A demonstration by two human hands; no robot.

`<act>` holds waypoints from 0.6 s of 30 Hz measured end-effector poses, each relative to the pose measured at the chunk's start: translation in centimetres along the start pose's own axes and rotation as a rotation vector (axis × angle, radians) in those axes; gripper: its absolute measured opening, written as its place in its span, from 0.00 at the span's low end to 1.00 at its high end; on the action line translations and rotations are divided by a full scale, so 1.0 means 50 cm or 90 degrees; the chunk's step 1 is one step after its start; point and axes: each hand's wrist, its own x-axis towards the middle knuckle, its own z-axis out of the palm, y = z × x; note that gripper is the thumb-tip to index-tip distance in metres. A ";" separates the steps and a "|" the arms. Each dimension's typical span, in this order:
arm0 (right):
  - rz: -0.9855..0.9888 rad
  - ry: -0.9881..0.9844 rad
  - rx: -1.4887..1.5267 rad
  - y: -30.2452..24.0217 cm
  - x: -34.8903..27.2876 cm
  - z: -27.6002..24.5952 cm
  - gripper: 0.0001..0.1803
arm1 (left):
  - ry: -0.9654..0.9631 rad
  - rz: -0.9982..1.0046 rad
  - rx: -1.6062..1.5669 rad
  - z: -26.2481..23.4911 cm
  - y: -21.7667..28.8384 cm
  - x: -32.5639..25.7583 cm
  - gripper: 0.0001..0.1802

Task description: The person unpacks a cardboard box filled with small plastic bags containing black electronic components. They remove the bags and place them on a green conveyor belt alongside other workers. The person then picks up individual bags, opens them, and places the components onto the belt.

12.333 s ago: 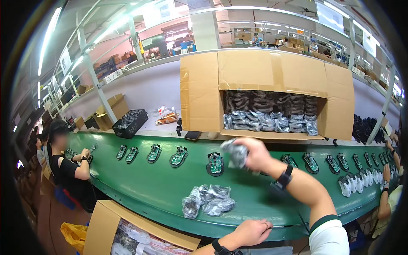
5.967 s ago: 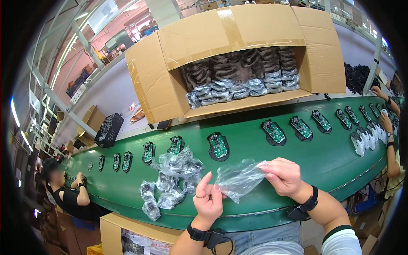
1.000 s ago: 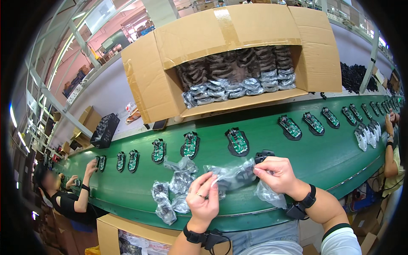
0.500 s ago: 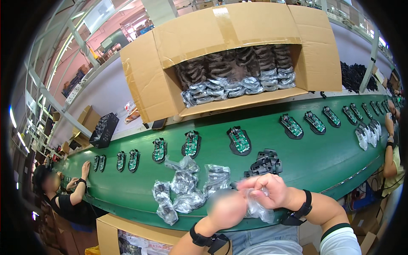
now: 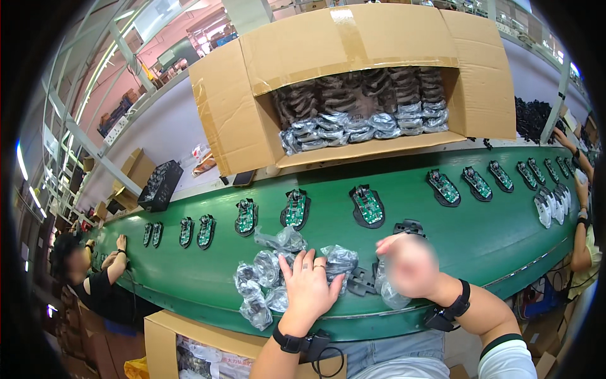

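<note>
The left hand [image 5: 310, 287] is laid flat with fingers spread on a pile of shiny bags [image 5: 271, 278] on the green belt [image 5: 480, 234]. The right hand [image 5: 407, 265] is blurred; a clear bag [image 5: 386, 292] is gripped in it. A black part [image 5: 409, 226] is seen just behind. A big box [image 5: 353, 82] is set farther back.
</note>
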 end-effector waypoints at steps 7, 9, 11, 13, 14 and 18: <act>-0.061 -0.037 -0.053 -0.020 0.021 0.002 0.23 | 0.213 0.147 -0.259 -0.005 -0.010 0.012 0.16; -0.016 -0.123 -0.079 -0.044 0.022 0.006 0.25 | 0.239 0.209 -0.299 -0.018 0.007 0.007 0.17; -0.012 -0.151 -0.090 -0.041 0.010 0.012 0.19 | 0.256 0.278 -0.322 -0.027 0.019 0.002 0.20; -0.021 -0.084 -0.055 -0.018 0.005 0.013 0.13 | 0.230 0.224 -0.375 -0.029 0.032 0.001 0.21; -0.029 -0.053 -0.033 -0.012 0.010 0.016 0.10 | 0.218 0.193 -0.396 -0.029 0.033 0.000 0.21; 0.032 0.034 -0.015 -0.018 0.024 -0.003 0.07 | 0.200 0.084 -0.437 -0.013 0.008 -0.006 0.18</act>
